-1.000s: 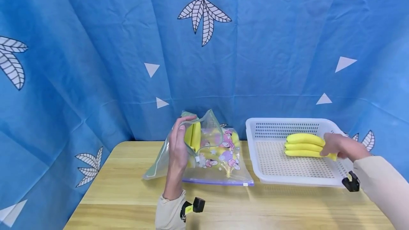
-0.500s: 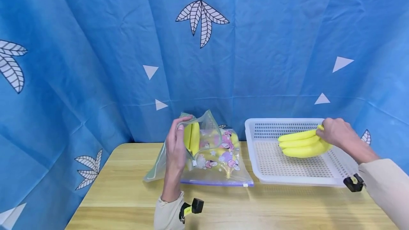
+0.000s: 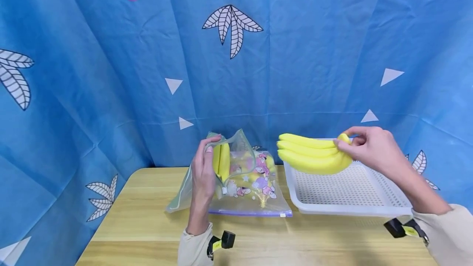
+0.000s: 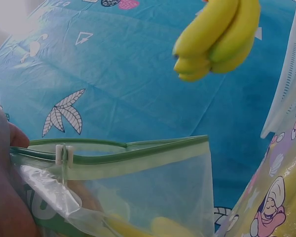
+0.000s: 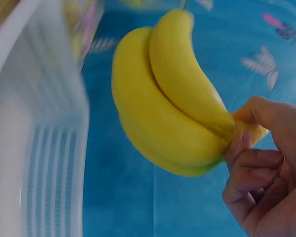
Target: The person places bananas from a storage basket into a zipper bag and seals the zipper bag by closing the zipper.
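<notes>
My right hand (image 3: 378,149) pinches a bunch of bananas (image 3: 314,156) by its stem end, above the left part of a white plastic basket (image 3: 349,209). In the right wrist view, thumb and fingers close on the stem of the bananas (image 5: 163,103). With my left hand (image 3: 203,173) I hold the rim of a clear zip bag with a green edge (image 4: 163,170), its mouth spread apart. Yellow bananas (image 3: 223,161) lie inside that bag. The left wrist view shows the slider (image 4: 64,155) near my fingers, and the held bunch hanging beyond the bag.
A second zip bag (image 3: 255,206), with a purple slider edge and cartoon print, lies between the green-edged bag and the basket; yellow things show through it. All rest on a wooden table (image 3: 148,216). A blue patterned cloth (image 3: 295,60) hangs behind.
My right hand has taken the bananas by the stem, lifted them out of the basket and carried them left. My left hand stays on the green-edged bag.
</notes>
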`<state>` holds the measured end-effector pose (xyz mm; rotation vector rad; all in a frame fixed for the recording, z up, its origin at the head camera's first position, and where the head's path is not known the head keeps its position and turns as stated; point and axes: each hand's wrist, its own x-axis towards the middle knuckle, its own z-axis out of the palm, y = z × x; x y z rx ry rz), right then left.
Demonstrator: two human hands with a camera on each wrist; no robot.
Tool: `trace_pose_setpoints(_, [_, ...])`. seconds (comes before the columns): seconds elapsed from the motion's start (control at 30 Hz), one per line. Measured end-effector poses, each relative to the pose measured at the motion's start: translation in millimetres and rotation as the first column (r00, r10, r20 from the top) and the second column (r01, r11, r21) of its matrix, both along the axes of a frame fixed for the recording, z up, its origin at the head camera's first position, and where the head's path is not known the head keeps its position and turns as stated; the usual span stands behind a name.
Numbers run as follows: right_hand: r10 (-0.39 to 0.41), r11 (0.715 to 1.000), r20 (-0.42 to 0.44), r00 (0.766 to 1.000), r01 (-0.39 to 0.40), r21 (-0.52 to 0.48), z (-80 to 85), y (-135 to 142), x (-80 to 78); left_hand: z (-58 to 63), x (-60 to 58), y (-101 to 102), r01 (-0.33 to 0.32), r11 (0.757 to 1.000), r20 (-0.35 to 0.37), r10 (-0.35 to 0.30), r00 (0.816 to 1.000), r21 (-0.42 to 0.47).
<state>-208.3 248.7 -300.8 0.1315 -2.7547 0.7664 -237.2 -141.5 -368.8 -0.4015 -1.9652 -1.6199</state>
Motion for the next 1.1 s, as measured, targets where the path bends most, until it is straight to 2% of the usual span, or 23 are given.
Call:
trace_pose_setpoints(0.13, [0.073,0.984,0.104,0.992,-0.055,-0.167,1.1,-21,1.4,-1.5,-0.3,-1,0.003,1.0,0.003,-0.003,1.0,-0.007])
trace_pose_setpoints(0.27, [0.161,0.931,0.165,0.973,-0.094,-0.353,4.6,-46,-2.0,-2.1,0.0,-1,0.004,1.0,-0.006,-0.004,1.0,-0.029])
trace_pose_setpoints(0.37, [0.212,0.901,0.172,0.962,-0.124,-0.416,6.1,-68,-9.6,-2.6,0.3,-2,0.002,0.999,-0.013,-0.003,1.0,-0.047])
trace_pose_setpoints(0.53, [0.258,0.868,0.172,0.951,-0.15,-0.473,0.8,-101,-27.1,-4.6,1.1,-4,0.025,0.998,-0.025,-0.026,0.999,-0.049])
trace_pose_setpoints(0.6, [0.264,0.861,0.162,0.951,-0.156,-0.485,-1.6,-110,-29.8,-5.1,2.1,-5,0.039,0.998,-0.028,-0.04,0.999,-0.045])
trace_pose_setpoints(0.67, [0.271,0.868,0.123,0.955,-0.187,-0.459,-2.9,-117,-27.9,-5.1,2.8,-5,0.047,0.998,-0.031,-0.048,0.998,-0.04])
trace_pose_setpoints(0.73, [0.28,0.895,0.032,0.959,-0.249,-0.369,-4.1,-124,-21.9,-4.4,2.7,-6,0.053,0.998,-0.032,-0.054,0.998,-0.031])
trace_pose_setpoints(0.8, [0.299,0.92,-0.11,0.948,-0.317,-0.232,-5.6,-133,-13.2,-2.6,2.1,-6,0.054,0.998,-0.031,-0.055,0.998,-0.026])
trace_pose_setpoints(0.83, [0.308,0.929,-0.197,0.931,-0.339,-0.15,-6.8,-138,-9.0,-1.5,1.8,-5,0.052,0.998,-0.029,-0.053,0.998,-0.028])
trace_pose_setpoints(0.9, [0.322,0.937,-0.374,0.87,-0.349,-0.004,-9.6,-150,-1.7,0.9,1.4,-5,0.052,0.998,-0.024,-0.053,0.998,-0.035])
trace_pose_setpoints(1.0, [0.359,0.93,-0.562,0.745,-0.336,0.149,-15.6,-168,4.6,2.3,1.6,-4,0.037,0.998,-0.008,-0.038,0.999,-0.058])
trace_pose_setpoints(1.1, [0.437,0.899,-0.645,0.626,-0.315,0.304,-22.6,-186,7.3,1.4,2.9,-5,0.027,0.998,0.008,-0.026,1.0,-0.06])
